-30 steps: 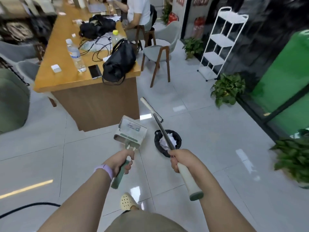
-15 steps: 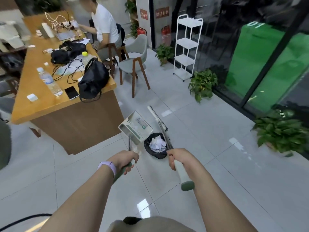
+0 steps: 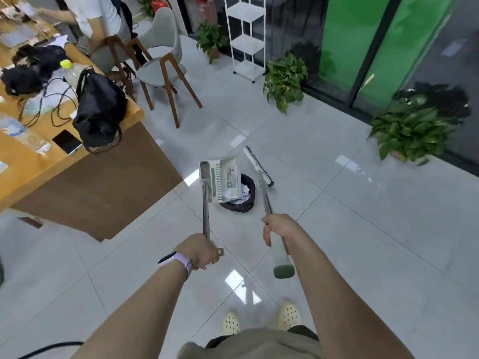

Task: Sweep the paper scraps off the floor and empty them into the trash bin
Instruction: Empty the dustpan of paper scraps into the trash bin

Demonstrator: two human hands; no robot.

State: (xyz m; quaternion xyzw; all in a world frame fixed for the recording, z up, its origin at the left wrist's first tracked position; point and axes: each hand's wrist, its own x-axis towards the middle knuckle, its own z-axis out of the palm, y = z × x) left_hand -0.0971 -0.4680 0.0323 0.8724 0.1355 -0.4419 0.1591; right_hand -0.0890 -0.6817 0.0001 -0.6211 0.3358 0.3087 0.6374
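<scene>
Far out to the left of my fingers runs the wooden bench (image 3: 85, 177), with a black backpack (image 3: 99, 112) slumped at its near corner; neither matters to the move. My left hand (image 3: 199, 251) has its fingers clenched around the low end of the dustpan handle (image 3: 206, 206), a thin metal shaft whose long axis runs straight ahead, away from me. At its far end the white dustpan (image 3: 223, 178) is tipped on its side, its open mouth turned right and hanging over the left rim of the trash bin (image 3: 242, 203). The bin stands on the floor ahead of both hands, between them, lined with a black bag. White paper scraps (image 3: 242, 194) lie inside it, just beyond the pan's lip. I judge the emptying is mostly done; whether any scraps cling inside the pan I cannot tell. My left hand is the one that counts: a further roll of that wrist should shed any remainder. To the right, my right hand (image 3: 278, 230) grips the broom (image 3: 259, 167) by its pale handle, the head (image 3: 258, 165) held beyond the bin, idle.
</scene>
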